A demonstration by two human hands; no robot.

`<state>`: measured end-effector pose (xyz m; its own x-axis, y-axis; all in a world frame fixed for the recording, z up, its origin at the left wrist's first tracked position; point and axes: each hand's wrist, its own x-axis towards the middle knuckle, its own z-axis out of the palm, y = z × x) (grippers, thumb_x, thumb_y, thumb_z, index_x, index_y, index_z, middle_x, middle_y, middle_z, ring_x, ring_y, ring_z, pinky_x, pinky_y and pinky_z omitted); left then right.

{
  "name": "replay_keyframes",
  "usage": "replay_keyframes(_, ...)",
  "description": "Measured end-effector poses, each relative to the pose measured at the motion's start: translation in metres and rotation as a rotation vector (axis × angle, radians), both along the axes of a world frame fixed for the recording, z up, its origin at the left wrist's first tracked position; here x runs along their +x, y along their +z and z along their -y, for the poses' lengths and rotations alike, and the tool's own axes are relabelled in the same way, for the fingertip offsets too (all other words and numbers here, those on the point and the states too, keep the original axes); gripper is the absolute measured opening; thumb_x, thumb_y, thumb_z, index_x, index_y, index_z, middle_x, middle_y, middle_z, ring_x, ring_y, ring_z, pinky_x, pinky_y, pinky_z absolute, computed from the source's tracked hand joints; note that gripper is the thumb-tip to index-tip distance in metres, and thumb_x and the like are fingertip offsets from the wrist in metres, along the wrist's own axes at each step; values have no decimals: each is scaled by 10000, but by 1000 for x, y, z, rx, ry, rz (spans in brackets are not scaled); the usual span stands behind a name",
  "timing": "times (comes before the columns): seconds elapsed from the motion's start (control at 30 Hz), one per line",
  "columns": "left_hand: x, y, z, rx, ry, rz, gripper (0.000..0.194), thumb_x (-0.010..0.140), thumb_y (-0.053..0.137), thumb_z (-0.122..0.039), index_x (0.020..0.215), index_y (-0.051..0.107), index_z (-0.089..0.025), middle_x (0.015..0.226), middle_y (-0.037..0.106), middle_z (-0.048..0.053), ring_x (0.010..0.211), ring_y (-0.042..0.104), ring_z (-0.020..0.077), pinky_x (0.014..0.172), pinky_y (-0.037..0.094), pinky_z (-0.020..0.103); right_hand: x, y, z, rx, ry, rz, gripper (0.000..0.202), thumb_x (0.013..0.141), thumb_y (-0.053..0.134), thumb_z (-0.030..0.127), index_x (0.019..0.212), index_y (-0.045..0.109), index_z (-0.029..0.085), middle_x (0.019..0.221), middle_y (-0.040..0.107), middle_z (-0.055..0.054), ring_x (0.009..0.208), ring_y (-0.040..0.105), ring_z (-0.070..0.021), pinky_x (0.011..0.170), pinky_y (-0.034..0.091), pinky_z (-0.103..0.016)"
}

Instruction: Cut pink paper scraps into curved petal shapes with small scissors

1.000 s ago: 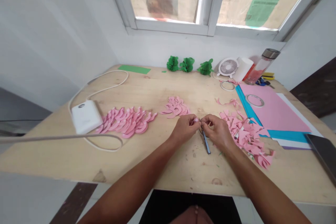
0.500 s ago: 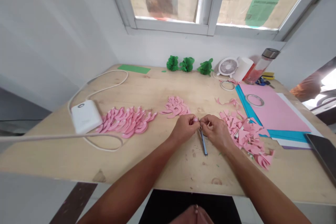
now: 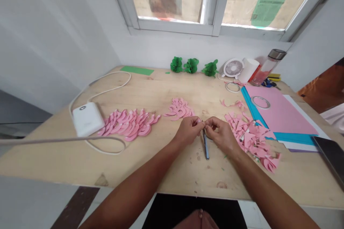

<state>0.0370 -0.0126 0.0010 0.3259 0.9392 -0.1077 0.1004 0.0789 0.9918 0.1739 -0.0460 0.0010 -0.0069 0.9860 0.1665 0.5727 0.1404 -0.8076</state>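
Note:
My left hand (image 3: pixel 189 128) is closed in a pinch, with a bit of pink paper (image 3: pixel 199 120) showing at its fingertips. Close beside it, my right hand (image 3: pixel 219 131) is pinched too; what lies between its fingers is too small to make out. A slim blue-grey tool (image 3: pixel 206 146) runs from between the two hands toward me, its far end hidden by the fingers. Just behind my left hand is a small pile of curved pink paper pieces (image 3: pixel 179 109). Pink paper scraps (image 3: pixel 252 137) lie to the right of my right hand.
A larger heap of curved pink strips (image 3: pixel 130 123) lies left, by a white power bank (image 3: pixel 88 118) with a cable. Three green paper shapes (image 3: pixel 191 65), a small fan (image 3: pixel 233 68) and a bottle (image 3: pixel 268 68) stand at the back. Right are coloured sheets (image 3: pixel 285 114) and a dark device (image 3: pixel 330 157).
The near end of the blue-grey tool has swung slightly to the left. Both hands stay nearly in place. At the right edge, a person's orange clothing now shows more.

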Motion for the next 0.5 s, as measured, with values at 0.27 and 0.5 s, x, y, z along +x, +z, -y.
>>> replay_keyframes(0.27,-4,7,2,-47,-22,17,201,672,507,-248,512,410,-175,391,405,-69,309,310,45,305,210,170,2,1,-1,38,9,-61,117,757,512,236,738,611,177,668,610,-10,614,520,-129,584,415,-234)
replay_keyframes(0.5,-7,8,0,20,-94,39,223,685,515,-243,507,401,-170,397,413,-68,326,310,39,338,221,169,8,-3,-5,-12,-20,-217,156,791,527,302,820,609,172,729,624,-24,659,552,-143,618,433,-256)
